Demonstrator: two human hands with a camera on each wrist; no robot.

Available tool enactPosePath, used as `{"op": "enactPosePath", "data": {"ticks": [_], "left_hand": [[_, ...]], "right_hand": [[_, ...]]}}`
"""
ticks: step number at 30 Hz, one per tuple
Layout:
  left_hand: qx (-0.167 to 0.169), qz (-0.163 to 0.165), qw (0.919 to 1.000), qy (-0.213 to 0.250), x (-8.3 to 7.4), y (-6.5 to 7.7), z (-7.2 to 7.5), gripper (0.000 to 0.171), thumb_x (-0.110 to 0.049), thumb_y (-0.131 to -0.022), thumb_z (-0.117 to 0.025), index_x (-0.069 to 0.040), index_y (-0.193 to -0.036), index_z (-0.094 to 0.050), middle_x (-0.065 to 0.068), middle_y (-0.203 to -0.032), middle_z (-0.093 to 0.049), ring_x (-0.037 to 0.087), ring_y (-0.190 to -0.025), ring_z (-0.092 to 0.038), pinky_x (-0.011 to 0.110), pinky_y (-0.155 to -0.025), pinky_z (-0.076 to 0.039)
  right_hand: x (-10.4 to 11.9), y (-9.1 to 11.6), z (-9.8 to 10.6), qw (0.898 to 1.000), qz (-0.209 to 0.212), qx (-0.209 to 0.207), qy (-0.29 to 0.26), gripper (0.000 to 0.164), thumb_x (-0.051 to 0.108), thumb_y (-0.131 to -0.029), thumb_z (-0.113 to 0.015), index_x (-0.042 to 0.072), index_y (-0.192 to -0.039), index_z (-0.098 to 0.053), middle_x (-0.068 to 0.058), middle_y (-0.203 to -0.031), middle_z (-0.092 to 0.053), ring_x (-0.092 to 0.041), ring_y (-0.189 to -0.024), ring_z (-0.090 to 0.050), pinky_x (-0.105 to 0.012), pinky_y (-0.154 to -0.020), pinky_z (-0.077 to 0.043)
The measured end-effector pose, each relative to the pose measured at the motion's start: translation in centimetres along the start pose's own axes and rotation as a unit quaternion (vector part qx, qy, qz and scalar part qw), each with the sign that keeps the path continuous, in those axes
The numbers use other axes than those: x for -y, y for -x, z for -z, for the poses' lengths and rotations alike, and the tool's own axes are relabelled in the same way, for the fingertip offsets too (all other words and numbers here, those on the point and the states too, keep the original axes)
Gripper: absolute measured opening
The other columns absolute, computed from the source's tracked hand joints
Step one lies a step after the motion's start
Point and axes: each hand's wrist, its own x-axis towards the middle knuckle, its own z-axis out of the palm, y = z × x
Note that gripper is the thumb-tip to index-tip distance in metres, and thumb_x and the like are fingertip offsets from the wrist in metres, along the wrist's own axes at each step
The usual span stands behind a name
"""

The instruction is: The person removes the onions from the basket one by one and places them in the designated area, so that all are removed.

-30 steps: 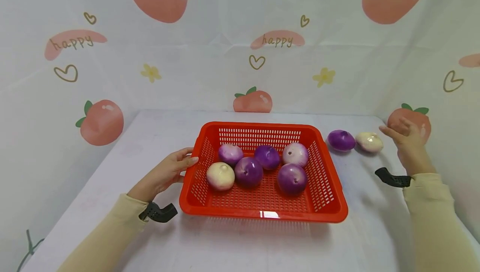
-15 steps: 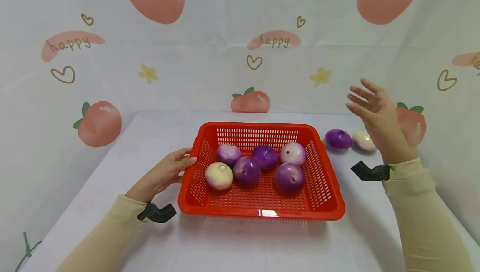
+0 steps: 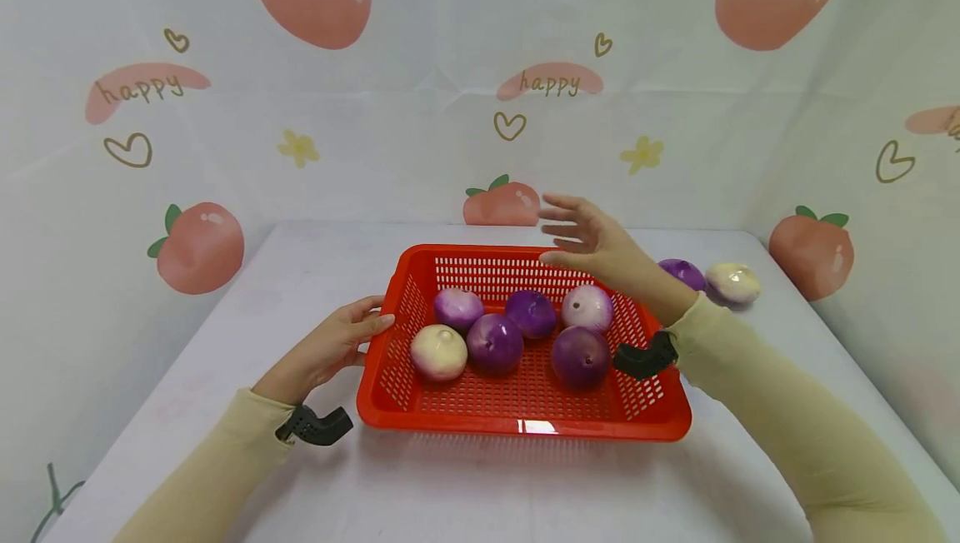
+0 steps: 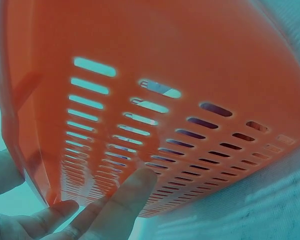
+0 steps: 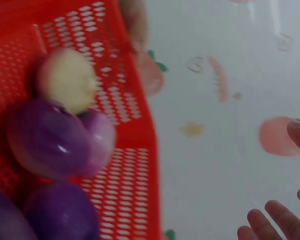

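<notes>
A red plastic basket [image 3: 480,424] with slotted walls stands mid-table with several purple and whitish onions in it, among them a dark purple onion [image 3: 496,344] and a cream onion [image 3: 438,352]. My left hand [image 3: 333,347] grips its left side, thumb on the rim; in the left wrist view the fingers [image 4: 127,200] lie against the outer wall. Over the basket's back right part my right hand [image 3: 596,243] hovers with spread fingers and holds nothing. Its fingertips [image 5: 285,220] show at the right wrist view's lower right.
Outside the basket on the right lie a purple onion [image 3: 684,273], partly hidden by my right wrist, and a cream onion [image 3: 733,282]. A white cloth [image 3: 262,93] printed with fruit and hearts hangs behind the white table [image 3: 292,268].
My right hand has risen from beside the two outside onions and swung left over the basket, empty. The left hand keeps its grip on the basket, which stays in place.
</notes>
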Motion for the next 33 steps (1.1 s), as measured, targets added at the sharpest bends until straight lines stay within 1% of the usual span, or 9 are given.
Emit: {"op": "enactPosePath", "data": {"ticks": [2,6,10,13,18,20,24,29,33], "left_hand": [[-0.001,0.001,1.0000,0.002,0.0,0.1,0.0,0.064,-0.031,-0.099,-0.055,0.001,-0.147,-0.027,0.015,-0.126,-0.057,0.016,-0.098,-0.066,0.047,-0.079,-0.058],[-0.003,0.006,1.0000,0.004,-0.1,0.1,-0.1,0.063,-0.029,-0.099,-0.053,0.001,-0.148,-0.026,0.022,-0.131,-0.053,0.017,-0.099,-0.065,0.047,-0.080,-0.058],[-0.007,0.011,0.9999,0.005,-0.2,0.2,-0.2,0.063,-0.028,-0.100,-0.053,0.000,-0.148,-0.025,0.025,-0.133,-0.051,0.017,-0.100,-0.065,0.047,-0.081,-0.058],[-0.007,0.010,0.9999,0.005,-0.2,0.1,-0.2,0.062,-0.028,-0.100,-0.053,0.000,-0.148,-0.026,0.024,-0.133,-0.051,0.017,-0.100,-0.065,0.046,-0.081,-0.058],[-0.007,0.010,0.9999,0.002,-0.1,0.1,0.0,0.061,-0.029,-0.100,-0.053,0.000,-0.148,-0.027,0.023,-0.132,-0.052,0.017,-0.100,-0.065,0.047,-0.081,-0.058],[-0.008,0.011,0.9999,0.003,-0.1,0.0,-0.1,0.061,-0.029,-0.100,-0.053,0.000,-0.148,-0.027,0.022,-0.132,-0.052,0.017,-0.100,-0.065,0.047,-0.081,-0.058],[-0.008,0.011,0.9999,0.005,-0.1,0.0,-0.1,0.061,-0.028,-0.100,-0.053,0.000,-0.148,-0.027,0.022,-0.132,-0.052,0.017,-0.101,-0.064,0.046,-0.081,-0.058],[-0.006,0.009,0.9999,0.007,-0.1,0.0,-0.1,0.062,-0.029,-0.099,-0.054,0.000,-0.147,-0.027,0.022,-0.131,-0.053,0.017,-0.101,-0.064,0.046,-0.081,-0.058],[0.001,-0.001,1.0000,0.004,0.1,0.0,0.0,0.065,-0.033,-0.098,-0.056,0.001,-0.146,-0.029,0.016,-0.127,-0.057,0.016,-0.099,-0.065,0.046,-0.079,-0.058]], "right_hand": [[-0.5,-0.4,-1.2,0.999,-0.013,0.030,0.014,0.073,0.002,-0.087,-0.069,0.008,-0.148,-0.031,-0.019,-0.148,-0.039,-0.037,-0.136,-0.041,-0.052,-0.111,-0.035],[-1.5,-1.0,-3.4,0.995,-0.044,0.081,0.028,0.074,0.008,-0.086,-0.073,0.009,-0.147,-0.033,-0.018,-0.147,-0.041,-0.035,-0.136,-0.041,-0.051,-0.111,-0.035],[-2.6,-1.2,-4.9,0.988,-0.078,0.124,0.051,0.074,0.015,-0.085,-0.075,0.012,-0.147,-0.034,-0.017,-0.146,-0.042,-0.033,-0.136,-0.042,-0.051,-0.110,-0.036],[-3.2,-1.4,-5.7,0.981,-0.104,0.151,0.068,0.072,0.015,-0.085,-0.074,0.011,-0.146,-0.035,-0.018,-0.145,-0.043,-0.034,-0.136,-0.042,-0.052,-0.109,-0.037],[-4.3,-1.5,-6.6,0.973,-0.129,0.175,0.077,0.066,0.012,-0.086,-0.072,0.006,-0.142,-0.039,-0.018,-0.145,-0.044,-0.039,-0.133,-0.045,-0.050,-0.108,-0.039],[-4.8,-1.5,-6.9,0.972,-0.128,0.180,0.077,0.063,0.012,-0.086,-0.072,0.004,-0.140,-0.040,-0.018,-0.144,-0.045,-0.039,-0.131,-0.046,-0.049,-0.108,-0.039],[-5.3,-1.3,-7.3,0.969,-0.137,0.184,0.087,0.060,0.014,-0.086,-0.073,0.005,-0.138,-0.044,-0.016,-0.142,-0.048,-0.035,-0.131,-0.048,-0.048,-0.108,-0.040],[-5.7,-1.1,-7.6,0.962,-0.134,0.197,0.131,0.060,0.018,-0.084,-0.075,0.007,-0.136,-0.047,-0.014,-0.137,-0.054,-0.030,-0.127,-0.051,-0.044,-0.105,-0.044],[-5.8,-0.9,-7.9,0.951,-0.140,0.224,0.162,0.060,0.019,-0.083,-0.077,0.008,-0.135,-0.050,-0.010,-0.133,-0.057,-0.026,-0.123,-0.054,-0.040,-0.103,-0.047]]}}
